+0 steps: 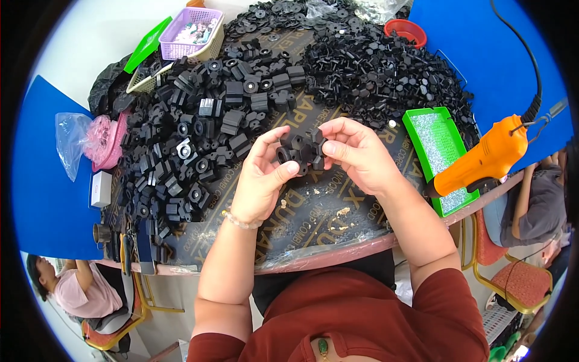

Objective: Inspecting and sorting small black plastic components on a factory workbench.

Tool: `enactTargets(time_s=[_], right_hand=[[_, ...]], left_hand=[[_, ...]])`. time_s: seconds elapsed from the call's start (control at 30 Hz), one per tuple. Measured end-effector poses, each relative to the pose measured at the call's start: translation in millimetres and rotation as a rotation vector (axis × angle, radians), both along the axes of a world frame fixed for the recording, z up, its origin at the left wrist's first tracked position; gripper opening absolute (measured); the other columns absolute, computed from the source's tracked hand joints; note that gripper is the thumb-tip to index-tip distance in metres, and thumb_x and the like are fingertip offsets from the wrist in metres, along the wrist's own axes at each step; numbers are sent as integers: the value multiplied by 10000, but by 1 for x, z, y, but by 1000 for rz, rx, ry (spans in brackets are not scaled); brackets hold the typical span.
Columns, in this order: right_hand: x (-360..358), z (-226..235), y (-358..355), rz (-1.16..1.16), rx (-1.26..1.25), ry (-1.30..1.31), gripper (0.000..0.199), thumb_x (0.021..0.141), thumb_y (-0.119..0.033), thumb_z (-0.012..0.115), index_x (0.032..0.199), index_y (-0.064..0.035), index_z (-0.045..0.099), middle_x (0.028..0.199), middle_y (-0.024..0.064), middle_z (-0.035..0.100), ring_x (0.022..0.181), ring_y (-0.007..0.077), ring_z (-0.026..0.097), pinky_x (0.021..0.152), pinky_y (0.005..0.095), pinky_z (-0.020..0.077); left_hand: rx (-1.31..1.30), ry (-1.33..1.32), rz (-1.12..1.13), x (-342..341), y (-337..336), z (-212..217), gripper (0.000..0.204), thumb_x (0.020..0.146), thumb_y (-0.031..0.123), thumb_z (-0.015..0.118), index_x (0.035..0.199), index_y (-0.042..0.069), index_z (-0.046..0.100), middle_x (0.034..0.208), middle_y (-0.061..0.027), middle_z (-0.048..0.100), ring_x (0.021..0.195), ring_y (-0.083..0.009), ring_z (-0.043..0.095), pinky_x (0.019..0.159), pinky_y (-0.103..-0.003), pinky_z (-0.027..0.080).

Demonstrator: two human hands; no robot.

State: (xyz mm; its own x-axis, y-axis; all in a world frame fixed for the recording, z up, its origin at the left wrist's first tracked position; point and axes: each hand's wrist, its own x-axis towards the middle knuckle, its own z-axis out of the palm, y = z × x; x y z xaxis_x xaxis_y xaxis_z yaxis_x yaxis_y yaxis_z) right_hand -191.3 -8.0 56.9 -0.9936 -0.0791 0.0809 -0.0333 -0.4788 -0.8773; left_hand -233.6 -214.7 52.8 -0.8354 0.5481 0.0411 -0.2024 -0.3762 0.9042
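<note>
between hands [260, 181] [360, 158], seemingly two black parts [295, 148]

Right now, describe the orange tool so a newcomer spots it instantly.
Find the dark table, then look right past the right hand to the green tray. Across it in view slants the tool, set apart by its bright orange body and black cord.

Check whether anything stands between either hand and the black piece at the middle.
Nothing visible does: the left hand and right hand both already touch the black piece. The heaped black parts lie beyond and to the left; the orange tool is off to the right.
</note>
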Motion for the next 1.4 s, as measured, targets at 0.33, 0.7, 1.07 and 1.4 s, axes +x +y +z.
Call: enactTargets(time_s=[0.33,0.7,1.07,1.4], right_hand=[[3,0,0,142,-121,-1,236,930,-61,664,1160,-15,641,1060,52,676,947,136,640,804,279,516],[2,1,1,56,-95,-36,279,913,-54,680,1187,-17,642,1077,54,681,960,125,637,809,265,508],[5,8,8,177,-96,-56,245,920,-30,655,1162,13,653,1060,74,696,944,138,669,861,286,550],[5,7,7,0,87,10,223,916,-19,658,1136,-6,695,1057,48,701,939,116,652,853,260,530]], left_hand=[[58,-33,20,0,0,-1,716,810,-19,763,1431,58,417,1265,-97,550,1124,-216,605,958,-367,533],[-282,284,37,8,-1,1,718,707,-49,822,1318,79,467,1216,-62,530,1130,-168,543,967,-304,477],[-322,450,-33,1,-4,-5,592,784,-14,787,1326,26,554,1261,-67,556,1160,-172,562,997,-315,470],[-219,294,-73,2,-4,-4,530,830,26,772,1318,12,568,1245,-59,574,1157,-169,571,1017,-322,465]])
